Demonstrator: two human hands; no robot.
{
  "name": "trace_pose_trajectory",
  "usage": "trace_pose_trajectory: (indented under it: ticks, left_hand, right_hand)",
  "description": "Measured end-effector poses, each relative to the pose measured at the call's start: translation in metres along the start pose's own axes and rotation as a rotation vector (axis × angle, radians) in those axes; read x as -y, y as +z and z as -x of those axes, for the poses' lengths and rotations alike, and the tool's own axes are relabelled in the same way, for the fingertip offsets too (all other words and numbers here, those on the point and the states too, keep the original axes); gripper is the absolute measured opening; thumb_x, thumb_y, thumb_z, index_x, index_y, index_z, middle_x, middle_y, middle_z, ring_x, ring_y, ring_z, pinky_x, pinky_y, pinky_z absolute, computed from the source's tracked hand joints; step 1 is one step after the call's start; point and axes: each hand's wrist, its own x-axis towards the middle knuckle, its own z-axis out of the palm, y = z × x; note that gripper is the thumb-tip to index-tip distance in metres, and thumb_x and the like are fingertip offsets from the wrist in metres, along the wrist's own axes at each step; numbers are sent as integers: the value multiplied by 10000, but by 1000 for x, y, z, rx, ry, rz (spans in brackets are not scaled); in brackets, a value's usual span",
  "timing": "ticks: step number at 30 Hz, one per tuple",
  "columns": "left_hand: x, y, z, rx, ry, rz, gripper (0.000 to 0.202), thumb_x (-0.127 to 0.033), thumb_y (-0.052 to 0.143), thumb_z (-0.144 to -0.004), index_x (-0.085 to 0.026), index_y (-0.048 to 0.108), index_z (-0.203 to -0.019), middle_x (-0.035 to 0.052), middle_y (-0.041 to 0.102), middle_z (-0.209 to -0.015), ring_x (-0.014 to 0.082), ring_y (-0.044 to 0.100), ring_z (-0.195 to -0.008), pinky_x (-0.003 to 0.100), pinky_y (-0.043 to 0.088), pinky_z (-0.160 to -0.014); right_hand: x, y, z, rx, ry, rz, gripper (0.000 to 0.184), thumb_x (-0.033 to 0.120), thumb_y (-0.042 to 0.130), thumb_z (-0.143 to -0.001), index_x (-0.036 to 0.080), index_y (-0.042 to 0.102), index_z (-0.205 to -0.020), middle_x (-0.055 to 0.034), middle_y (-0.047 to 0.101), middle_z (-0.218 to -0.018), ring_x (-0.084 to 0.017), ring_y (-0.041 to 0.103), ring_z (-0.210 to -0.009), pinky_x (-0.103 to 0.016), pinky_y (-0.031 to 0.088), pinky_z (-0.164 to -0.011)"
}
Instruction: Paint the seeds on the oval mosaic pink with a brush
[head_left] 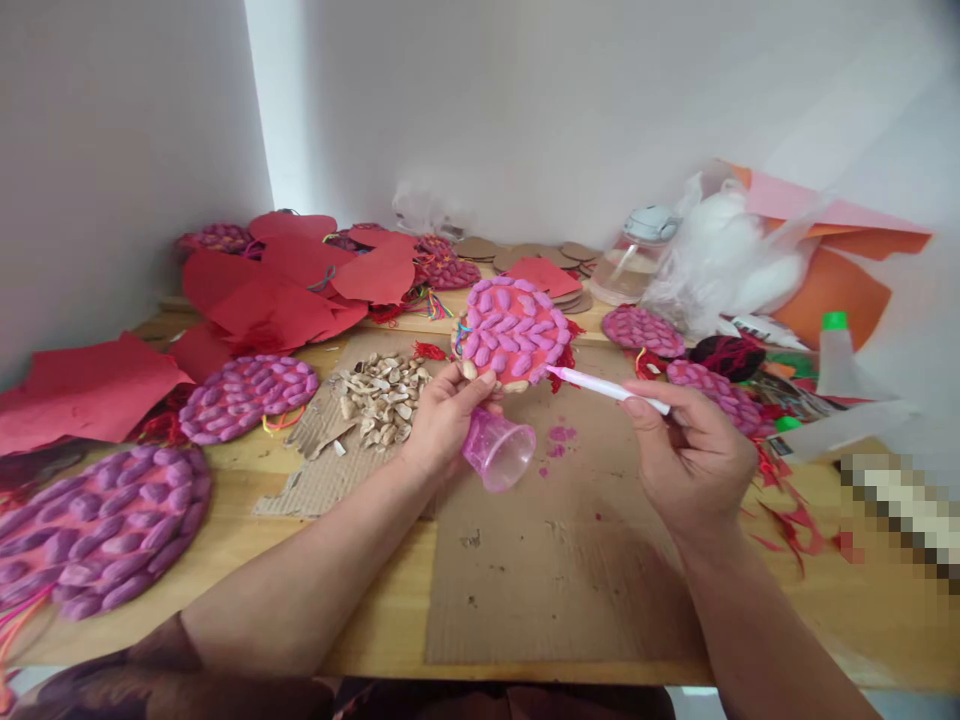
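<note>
My left hand [450, 415] is closed on the lower edge of a round red disc [514, 330] covered with peanut shells, most painted pinkish purple and a few along the bottom still tan. The same hand also has a clear plastic cup [510, 455] with purple paint inside, tilted below the disc. My right hand [694, 450] pinches a white-handled paintbrush [611, 387]. Its purple tip touches or nearly touches the shells at the disc's lower right edge. Under both hands lies a brown cardboard sheet [570, 570] with purple spots.
Loose peanut shells [382, 400] are piled on corrugated cardboard at left. Purple shell discs [105, 530] lie on both sides of the wooden table [277, 590]. Red paper [277, 290] is heaped at back left; a white plastic bag [727, 250] and a green-capped bottle [840, 355] stand right.
</note>
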Motion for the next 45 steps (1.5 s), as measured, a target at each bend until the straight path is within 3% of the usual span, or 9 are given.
trace_pose_trajectory:
  ticks: [7, 14, 20, 25, 30, 36, 45]
  left_hand:
    - [-2, 2, 1, -23, -29, 30, 362, -331, 860, -658, -146, 593, -817, 15, 682, -690, 101, 606, -497, 199, 492, -488]
    - [-3, 2, 2, -30, -77, 81, 352, -304, 868, -646, -145, 588, -787, 25, 689, -676, 97, 601, -486, 193, 505, -482]
    - [-5, 4, 3, -36, -131, 110, 244, -220, 813, -701, -135, 602, -788, 39, 703, -677, 93, 601, -472, 179, 498, -476]
    - [-8, 6, 3, -85, -216, 171, 83, -95, 683, -798, -122, 605, -792, 46, 696, -652, 82, 589, -442, 158, 482, -462]
    - [-11, 9, 3, -85, -277, 224, 115, -58, 585, -879, -117, 602, -782, 53, 689, -635, 77, 592, -447, 153, 494, -481]
    - [-15, 11, 5, -86, -320, 276, 193, -41, 496, -932, -127, 577, -780, 51, 666, -603, 77, 595, -458, 143, 486, -483]
    - [-16, 9, 7, -39, -351, 270, 164, -63, 510, -931, -138, 554, -792, 39, 655, -631, 64, 565, -434, 135, 470, -462]
  right_hand:
    - [-2, -2, 1, 0, -61, 46, 174, 185, 701, -875, 228, 749, -1037, -7, 703, -826, -102, 490, -546, -277, 364, -517]
    - [-1, 0, 3, 58, -137, 27, 205, 131, 695, -869, 232, 740, -1042, -20, 720, -902, -154, 621, -743, -302, 457, -663]
    - [-1, -1, 1, -6, -112, 42, 189, 144, 685, -882, 229, 745, -1040, -3, 695, -837, -123, 561, -639, -284, 433, -602]
    - [0, 0, 2, 11, -130, 36, 203, 124, 697, -866, 218, 747, -1039, -15, 713, -863, -139, 615, -699, -287, 461, -637]
    - [-1, 0, 2, -35, -94, -17, 200, 133, 698, -865, 218, 749, -1038, -10, 716, -844, -118, 583, -620, -275, 439, -579]
    - [-1, 0, 2, -22, -105, -81, 208, 118, 708, -850, 227, 750, -1022, -13, 733, -890, -143, 647, -728, -284, 487, -657]
    - [-2, 2, 0, -57, 55, -162, 133, 215, 706, -875, 230, 761, -994, -20, 756, -838, -140, 626, -638, -268, 455, -546]
